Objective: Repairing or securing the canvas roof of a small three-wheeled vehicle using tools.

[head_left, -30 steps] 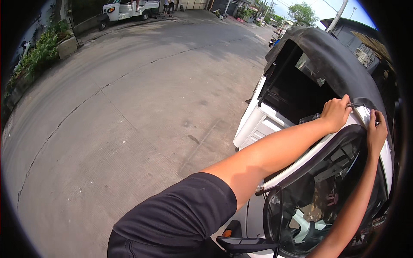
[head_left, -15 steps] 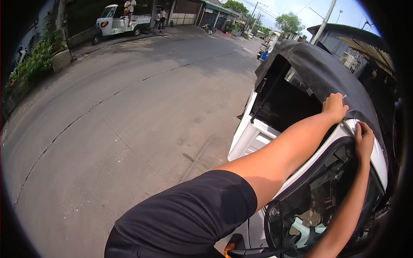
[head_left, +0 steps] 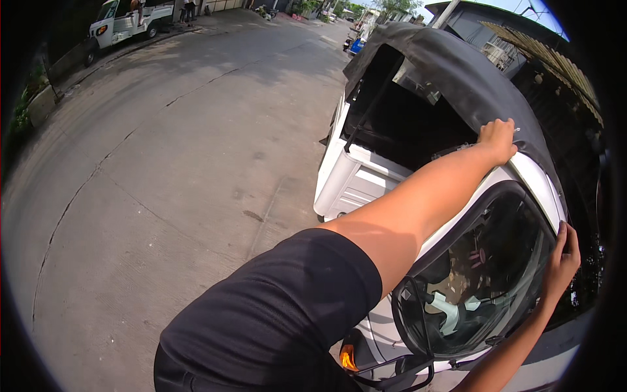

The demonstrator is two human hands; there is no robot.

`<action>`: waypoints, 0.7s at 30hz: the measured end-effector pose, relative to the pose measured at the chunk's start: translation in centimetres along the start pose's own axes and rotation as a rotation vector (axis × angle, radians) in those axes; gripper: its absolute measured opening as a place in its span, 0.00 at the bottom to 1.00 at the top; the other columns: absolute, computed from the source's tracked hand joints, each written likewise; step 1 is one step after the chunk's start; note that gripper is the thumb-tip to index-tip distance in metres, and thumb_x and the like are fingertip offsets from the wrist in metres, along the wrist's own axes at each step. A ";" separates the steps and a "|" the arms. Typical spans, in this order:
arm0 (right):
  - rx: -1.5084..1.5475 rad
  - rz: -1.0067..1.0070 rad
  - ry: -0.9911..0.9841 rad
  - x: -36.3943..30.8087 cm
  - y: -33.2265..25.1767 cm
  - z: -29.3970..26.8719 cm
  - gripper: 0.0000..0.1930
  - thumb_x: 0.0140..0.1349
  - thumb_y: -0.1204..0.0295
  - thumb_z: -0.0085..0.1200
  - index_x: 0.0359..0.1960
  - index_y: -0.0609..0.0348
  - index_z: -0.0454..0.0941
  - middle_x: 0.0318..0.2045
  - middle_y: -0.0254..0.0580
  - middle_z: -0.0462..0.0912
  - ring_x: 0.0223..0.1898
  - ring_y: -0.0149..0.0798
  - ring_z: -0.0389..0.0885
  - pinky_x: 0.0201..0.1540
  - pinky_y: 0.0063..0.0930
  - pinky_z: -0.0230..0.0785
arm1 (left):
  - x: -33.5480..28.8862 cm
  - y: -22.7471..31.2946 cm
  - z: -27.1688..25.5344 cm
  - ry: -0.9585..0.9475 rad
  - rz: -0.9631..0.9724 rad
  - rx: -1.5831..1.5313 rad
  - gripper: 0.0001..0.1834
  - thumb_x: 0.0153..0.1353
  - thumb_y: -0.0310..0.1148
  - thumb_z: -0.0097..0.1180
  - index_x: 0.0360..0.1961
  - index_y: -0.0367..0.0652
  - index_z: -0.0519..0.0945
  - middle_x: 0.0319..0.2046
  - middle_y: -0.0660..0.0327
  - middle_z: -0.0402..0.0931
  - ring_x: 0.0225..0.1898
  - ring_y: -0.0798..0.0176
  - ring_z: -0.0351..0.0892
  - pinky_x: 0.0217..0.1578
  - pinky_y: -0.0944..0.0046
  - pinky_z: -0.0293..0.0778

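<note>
A white three-wheeler [head_left: 385, 186] with a black soft canopy [head_left: 467, 62] stands on my right. Near the canopy's front edge, above the windshield, my left hand [head_left: 499, 140] is closed on the black cover. A small bright metal piece shows just beyond its knuckles. Lower down and farther right, my right hand [head_left: 565, 255] has its fingers curled at the outer edge of the white windshield frame [head_left: 532, 179]; the far side of its grip is hidden. Through the windshield [head_left: 483, 261] the pale handlebar column [head_left: 447, 310] is visible. My left arm crosses in front of the cab's side.
A black-framed mirror [head_left: 411, 313] and an orange turn signal [head_left: 347, 358] stick out near my body. Cracked concrete road [head_left: 163, 228] stretches to the left. Across it, another white three-wheeler [head_left: 124, 26] stands near people. A corrugated awning [head_left: 545, 55] overhangs at far right.
My right hand has slid down and outward along the windshield frame, away from my left hand. The left hand stays at the canopy edge. The view has shifted, showing more of the windshield.
</note>
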State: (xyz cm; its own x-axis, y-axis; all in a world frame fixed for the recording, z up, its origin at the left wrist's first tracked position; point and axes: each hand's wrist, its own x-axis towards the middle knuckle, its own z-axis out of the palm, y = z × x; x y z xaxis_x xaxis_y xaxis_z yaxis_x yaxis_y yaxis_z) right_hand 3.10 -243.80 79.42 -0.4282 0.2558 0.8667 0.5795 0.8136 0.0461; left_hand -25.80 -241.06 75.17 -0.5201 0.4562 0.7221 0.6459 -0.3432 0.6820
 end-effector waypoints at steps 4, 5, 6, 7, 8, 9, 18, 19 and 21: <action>0.306 0.015 0.194 -3.9 -1.0 -2.9 0.17 0.77 0.66 0.42 0.57 0.63 0.76 0.40 0.33 0.80 0.40 0.24 0.75 0.46 0.16 0.65 | -0.8 1.6 -0.5 0.019 0.005 0.042 0.15 0.57 0.35 0.65 0.41 0.39 0.77 0.38 0.47 0.84 0.44 0.43 0.84 0.47 0.50 0.77; 0.389 0.098 0.162 -4.9 -1.1 -3.5 0.17 0.76 0.66 0.41 0.59 0.60 0.74 0.39 0.30 0.77 0.36 0.21 0.70 0.41 0.14 0.61 | -1.5 2.4 -0.5 0.130 0.100 -0.181 0.12 0.62 0.35 0.60 0.40 0.38 0.76 0.35 0.50 0.83 0.37 0.46 0.83 0.41 0.52 0.77; 0.467 0.176 0.135 -5.8 -1.3 -4.1 0.17 0.76 0.66 0.41 0.61 0.58 0.71 0.37 0.27 0.75 0.33 0.18 0.66 0.37 0.12 0.57 | -2.4 3.6 -1.1 0.242 0.196 -0.413 0.10 0.66 0.34 0.56 0.40 0.38 0.75 0.32 0.53 0.82 0.30 0.50 0.83 0.35 0.54 0.77; 0.578 0.245 0.221 -6.6 -2.8 -1.8 0.16 0.76 0.67 0.41 0.61 0.54 0.70 0.34 0.23 0.68 0.30 0.17 0.58 0.33 0.13 0.49 | -4.2 3.9 -1.9 0.144 0.061 -0.760 0.09 0.69 0.34 0.51 0.41 0.38 0.74 0.27 0.59 0.77 0.24 0.57 0.75 0.29 0.58 0.72; 0.626 0.226 0.218 -7.2 -3.2 -0.9 0.13 0.76 0.67 0.41 0.56 0.54 0.71 0.36 0.23 0.68 0.32 0.18 0.59 0.33 0.13 0.50 | -6.6 5.1 -3.3 0.041 -0.079 -1.128 0.09 0.72 0.34 0.46 0.41 0.39 0.73 0.23 0.64 0.72 0.17 0.65 0.67 0.23 0.62 0.67; 0.587 0.133 0.160 -7.5 -4.0 -0.9 0.11 0.76 0.68 0.41 0.53 0.55 0.71 0.35 0.24 0.68 0.32 0.18 0.59 0.33 0.14 0.51 | -9.4 6.7 -5.4 -0.068 -0.143 -1.418 0.09 0.74 0.34 0.43 0.43 0.40 0.72 0.21 0.67 0.65 0.17 0.69 0.61 0.22 0.65 0.63; 1.273 0.418 -0.841 -10.3 -13.4 2.7 0.30 0.74 0.42 0.37 0.49 0.61 0.72 0.26 0.38 0.77 0.18 0.28 0.78 0.19 0.20 0.69 | -16.6 4.6 -8.3 0.351 -0.196 -1.738 0.10 0.76 0.37 0.42 0.45 0.44 0.71 0.21 0.70 0.61 0.27 0.71 0.60 0.33 0.67 0.62; 1.287 0.424 -0.922 -10.4 -13.8 2.5 0.26 0.73 0.48 0.42 0.50 0.62 0.71 0.24 0.37 0.75 0.18 0.29 0.78 0.19 0.21 0.71 | -17.1 4.6 -8.5 0.389 -0.187 -1.649 0.10 0.76 0.38 0.43 0.45 0.43 0.71 0.22 0.70 0.60 0.27 0.71 0.59 0.32 0.68 0.62; 1.278 0.410 -1.041 -10.7 -14.9 2.4 0.19 0.72 0.58 0.49 0.49 0.64 0.70 0.24 0.38 0.75 0.17 0.30 0.77 0.18 0.22 0.72 | -17.9 4.2 -9.2 0.464 -0.148 -1.449 0.14 0.76 0.42 0.45 0.45 0.41 0.71 0.23 0.70 0.60 0.27 0.72 0.59 0.32 0.69 0.60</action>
State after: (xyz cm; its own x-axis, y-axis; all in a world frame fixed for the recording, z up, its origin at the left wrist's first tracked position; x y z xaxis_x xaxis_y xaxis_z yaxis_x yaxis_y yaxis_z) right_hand -2.61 -257.45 68.30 -0.9446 0.3272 0.0263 0.0949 0.3490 -0.9323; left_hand -18.92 -258.25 66.21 -0.8302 0.3630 0.4231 -0.3681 -0.9269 0.0731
